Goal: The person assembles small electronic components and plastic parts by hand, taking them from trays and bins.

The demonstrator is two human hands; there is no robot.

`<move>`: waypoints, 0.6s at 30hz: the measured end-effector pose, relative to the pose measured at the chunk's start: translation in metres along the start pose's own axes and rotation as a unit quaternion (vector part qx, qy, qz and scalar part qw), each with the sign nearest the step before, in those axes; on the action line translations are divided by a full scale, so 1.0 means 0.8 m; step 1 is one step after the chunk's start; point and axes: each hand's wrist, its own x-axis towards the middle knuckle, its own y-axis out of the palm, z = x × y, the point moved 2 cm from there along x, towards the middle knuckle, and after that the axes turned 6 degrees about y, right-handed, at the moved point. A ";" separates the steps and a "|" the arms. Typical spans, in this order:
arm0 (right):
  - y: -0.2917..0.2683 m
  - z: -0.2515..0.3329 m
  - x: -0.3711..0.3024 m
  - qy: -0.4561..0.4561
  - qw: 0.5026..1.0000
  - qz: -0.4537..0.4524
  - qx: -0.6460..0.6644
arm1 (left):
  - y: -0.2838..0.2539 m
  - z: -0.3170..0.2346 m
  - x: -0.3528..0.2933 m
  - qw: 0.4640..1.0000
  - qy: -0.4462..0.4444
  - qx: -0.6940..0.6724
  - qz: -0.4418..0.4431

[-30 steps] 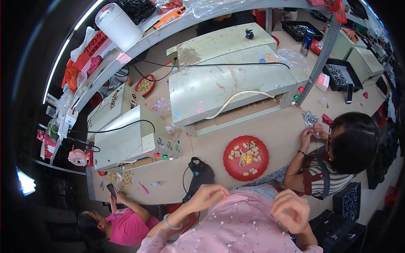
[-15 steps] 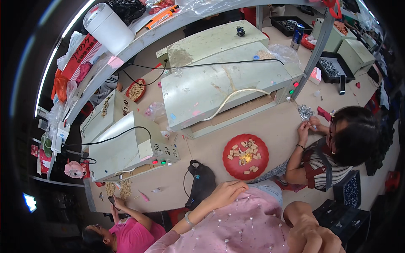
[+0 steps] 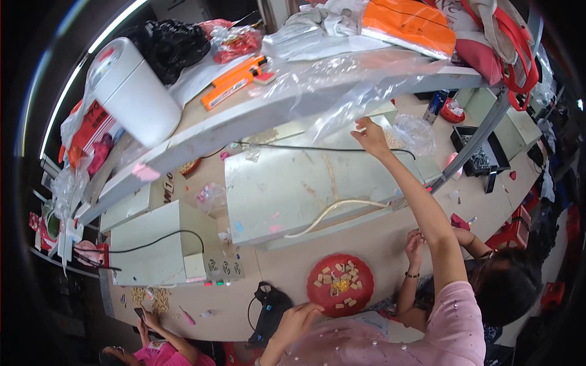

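Note:
My right hand (image 3: 371, 138) is stretched out over the long grey machine (image 3: 287, 183). Its fingers are loosely bent and apart, with nothing visible in them. Just above it hangs a clear plastic sheet (image 3: 348, 100) from the shelf; I cannot tell whether they touch. Low in the view, my left hand (image 3: 298, 323) is held near the table's front edge with its fingers stretched out and empty. Beside it is a round red tray (image 3: 317, 299) holding small light-brown pieces (image 3: 349, 269) and a yellow patch. A black bag (image 3: 268, 311) lies to that hand's left.
A shelf rail (image 3: 201, 137) crosses above the machines, with a white canister (image 3: 137, 91) and an orange bag (image 3: 409, 27) on the shelf. A smaller grey machine (image 3: 149, 244) stands left. Co-workers sit at right (image 3: 510, 283) and lower left (image 3: 165, 354). A black cable (image 3: 317, 148) crosses the long machine.
My right hand has gone from low at my right side up and forward over the machine. My left hand has shifted slightly left and down. The view has tilted up, showing more shelf.

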 end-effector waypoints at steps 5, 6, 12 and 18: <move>-0.027 -0.232 0.269 -0.190 0.823 -0.261 -0.468 | 0.012 -0.031 0.045 0.990 -0.061 -0.123 -0.009; -0.016 -0.220 0.293 -0.161 0.835 -0.262 -0.456 | 0.017 -0.039 0.057 0.968 -0.109 -0.225 -0.031; 0.059 -0.099 0.284 -0.075 0.912 -0.227 -0.334 | 0.045 0.015 0.071 0.870 -0.317 -0.378 0.026; -0.041 -0.138 0.236 -0.078 0.915 -0.316 -0.237 | 0.055 0.040 0.091 0.995 0.016 0.023 0.094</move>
